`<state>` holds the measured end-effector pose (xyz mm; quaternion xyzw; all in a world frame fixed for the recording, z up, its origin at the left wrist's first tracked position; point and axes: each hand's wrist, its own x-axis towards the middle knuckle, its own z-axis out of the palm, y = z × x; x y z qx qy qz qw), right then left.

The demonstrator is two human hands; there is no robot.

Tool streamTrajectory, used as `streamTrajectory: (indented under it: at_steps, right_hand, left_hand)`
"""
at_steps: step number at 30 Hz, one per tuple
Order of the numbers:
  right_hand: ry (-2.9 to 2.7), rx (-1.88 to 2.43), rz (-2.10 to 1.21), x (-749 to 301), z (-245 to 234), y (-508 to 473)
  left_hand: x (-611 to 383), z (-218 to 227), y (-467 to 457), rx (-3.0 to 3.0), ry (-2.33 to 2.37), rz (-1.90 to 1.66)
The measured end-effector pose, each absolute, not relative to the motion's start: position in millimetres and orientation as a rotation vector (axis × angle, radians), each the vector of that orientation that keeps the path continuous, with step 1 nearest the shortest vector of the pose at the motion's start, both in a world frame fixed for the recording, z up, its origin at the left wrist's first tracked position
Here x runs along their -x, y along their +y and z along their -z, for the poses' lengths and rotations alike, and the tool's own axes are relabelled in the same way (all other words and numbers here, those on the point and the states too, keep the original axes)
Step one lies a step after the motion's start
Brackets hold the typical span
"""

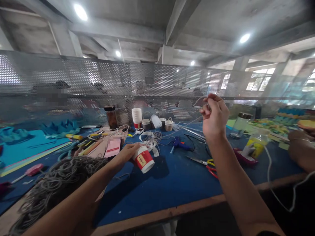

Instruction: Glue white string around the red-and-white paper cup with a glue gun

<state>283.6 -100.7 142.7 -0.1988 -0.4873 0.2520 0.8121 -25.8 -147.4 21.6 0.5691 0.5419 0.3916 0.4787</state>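
Observation:
A red and white paper cup (145, 160) is tilted above the blue table, its white end facing down and right. My left hand (128, 153) is closed around its far end. My right hand (214, 114) is raised high at right of centre, fingers pinched on a thin pale cord (194, 121). The cord slopes down left towards a tangle of grey cord and white strip (154, 139) behind the cup. Whether it joins the cup cannot be seen. Scissors (204, 163) with yellow and red handles lie below my right wrist, near a blue glue gun (180, 143).
Grey cord (64, 173) is heaped at left, beside a phone (113, 147) and tools. Stacked paper cups (136, 115), cord-wrapped cups (168, 124) and a dark jar (111, 118) stand behind. At right are a clear jar (240, 125), a yellow-labelled bottle (257, 144) and another person's arm (299, 150).

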Motion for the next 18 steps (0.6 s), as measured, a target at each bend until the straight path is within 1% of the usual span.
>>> streamTrajectory:
  at_steps: [3, 8, 14, 18]
  right_hand:
    - [-1.163, 0.475, -0.557, -274.3, -134.5, -107.2]
    - [-1.436, 0.577, -0.732, -242.5, -97.4, -107.4]
    - [-1.664, 0.775, -0.869, -219.0, -51.0, -95.0]
    - [-1.687, 0.800, -0.980, -210.4, -36.6, -97.2]
  left_hand:
    - [26.9, -26.8, -147.7, -1.378, 1.405, -1.040]
    - [26.5, -39.8, -154.8, -1.335, 1.452, -1.204]
    - [39.4, -40.8, -151.5, -1.416, 1.471, -1.174]
    - [35.2, -38.3, -154.9, -1.392, 1.323, -1.219]
